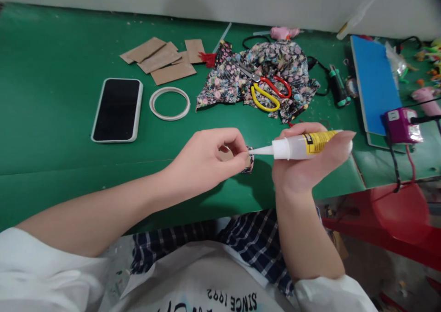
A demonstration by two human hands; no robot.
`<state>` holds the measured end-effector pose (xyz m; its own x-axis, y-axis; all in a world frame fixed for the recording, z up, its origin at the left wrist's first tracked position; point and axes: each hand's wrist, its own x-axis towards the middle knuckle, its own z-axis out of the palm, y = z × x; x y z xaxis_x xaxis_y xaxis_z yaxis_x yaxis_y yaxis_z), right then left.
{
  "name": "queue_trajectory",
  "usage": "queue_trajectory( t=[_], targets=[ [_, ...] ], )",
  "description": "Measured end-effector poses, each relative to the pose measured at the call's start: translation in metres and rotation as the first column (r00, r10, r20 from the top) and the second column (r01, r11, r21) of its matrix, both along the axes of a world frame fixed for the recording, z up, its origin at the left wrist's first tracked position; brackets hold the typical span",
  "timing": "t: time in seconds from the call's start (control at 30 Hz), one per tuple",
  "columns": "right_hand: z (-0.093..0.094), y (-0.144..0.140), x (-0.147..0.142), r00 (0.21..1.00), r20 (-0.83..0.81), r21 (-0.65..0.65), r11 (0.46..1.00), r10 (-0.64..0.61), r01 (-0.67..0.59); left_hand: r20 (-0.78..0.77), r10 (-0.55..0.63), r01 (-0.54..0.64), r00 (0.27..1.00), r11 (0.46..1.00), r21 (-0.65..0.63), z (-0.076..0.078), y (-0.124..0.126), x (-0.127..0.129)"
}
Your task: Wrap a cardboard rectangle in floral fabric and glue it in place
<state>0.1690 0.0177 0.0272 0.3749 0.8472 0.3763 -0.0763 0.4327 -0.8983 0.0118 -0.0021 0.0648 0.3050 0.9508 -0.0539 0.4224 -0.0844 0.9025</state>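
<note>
In my right hand (pixel 299 165) is a glue bottle (pixel 296 146) with a yellow label, lying sideways with its white nozzle pointing left. The nozzle tip reaches the fingertips of my left hand (pixel 217 153). Those fingers pinch a small piece of cardboard (pixel 226 153) edged with dark floral fabric (pixel 250 165); most of it is hidden behind the fingers. Beyond my hands, scissors (pixel 265 89) with one red and one yellow handle rest on a crumpled floral cloth (pixel 220 84).
A phone (pixel 117 110) and a roll of white tape (pixel 170 104) lie to the left on the green table (pixel 62 100). Cardboard strips (pixel 160 59) are behind them. To the right are a green-black cutter (pixel 338 87), a blue board (pixel 368 82) and a purple box with cables (pixel 401 126). A red stool (pixel 399 211) stands below.
</note>
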Motion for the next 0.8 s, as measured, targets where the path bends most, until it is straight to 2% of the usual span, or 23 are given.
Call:
queue_trajectory(
  t=[0.17,0.33,0.5,0.63,0.8],
  targets=[
    [0.001,0.004,-0.002,0.993,-0.107,-0.08,0.996,0.038,-0.047,0.009,0.0,0.0,1.0,1.0,-0.002,0.001,0.0,0.0],
    [0.004,0.008,-0.001,0.968,-0.237,-0.236,0.962,0.079,-0.136,0.034,0.003,-0.003,0.999,1.0,-0.015,0.002,-0.001,0.0],
    [0.007,0.011,0.002,0.934,-0.331,-0.266,0.936,0.135,-0.229,0.033,0.025,-0.025,0.999,1.0,-0.008,0.001,-0.001,0.0],
    [0.008,0.011,0.002,0.92,-0.358,-0.276,0.923,0.159,-0.267,-0.021,0.01,-0.009,1.0,0.998,0.069,0.001,-0.001,0.001],
    [0.008,0.009,0.0,0.932,-0.33,-0.28,0.927,0.153,-0.251,-0.153,0.014,0.025,0.988,0.968,0.25,0.001,-0.002,0.0]
  ],
)
